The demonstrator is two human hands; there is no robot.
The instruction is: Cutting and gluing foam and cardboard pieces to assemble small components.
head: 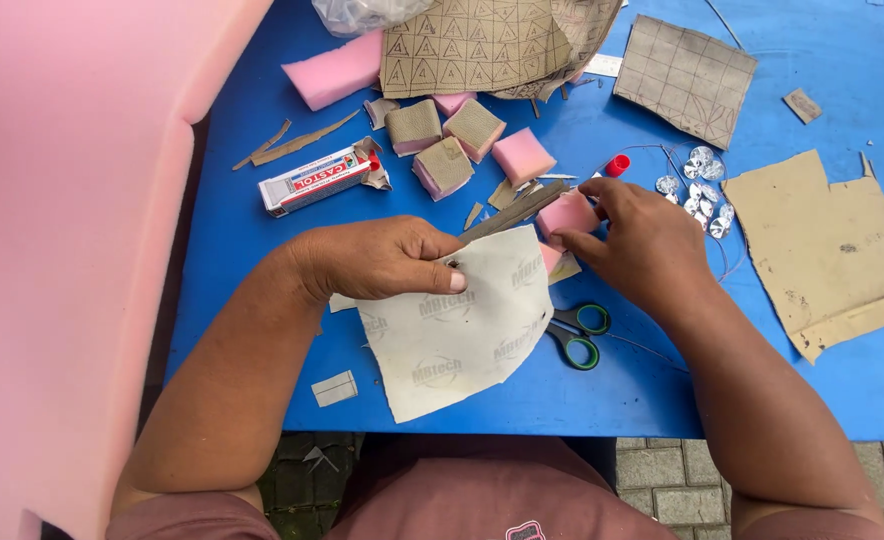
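Sandpaper sheet (pixel 462 345): pale backing side up, lying on the near middle of the blue table (pixel 662 400), its near edge reaching almost to the table's near edge.
Left hand (pixel 382 260): palm down on the far edge of the sheet, forearm coming in from the near left, wrist bent to the right; thumb and forefinger are pinched together on the sheet's far edge.
Right hand (pixel 647 240): palm down, forearm coming in from the near right, fingers curled to the left and clamped on a pink foam block (pixel 565 213) at the sheet's far right corner.
Strip (pixel 512 212): a narrow grey-brown strip slants between the two hands, touching the foam block; which hand holds it I cannot tell.
Scissors (pixel 574 335): green-handled, lying on the table just right of the sheet, below the right wrist.
Glue box (pixel 314 180): white and red, on the table far left of the left hand.
Foam cubes (pixel 457 150): several pink blocks, some faced with brown sandpaper, clustered beyond the hands.
Shiny pieces (pixel 699 185): small silvery bits just beyond the right hand.
Brown sheets (pixel 827 250): one torn piece on the right, gridded ones at the far edge.
Pink foam slab (pixel 72 250): large, standing along the left side.
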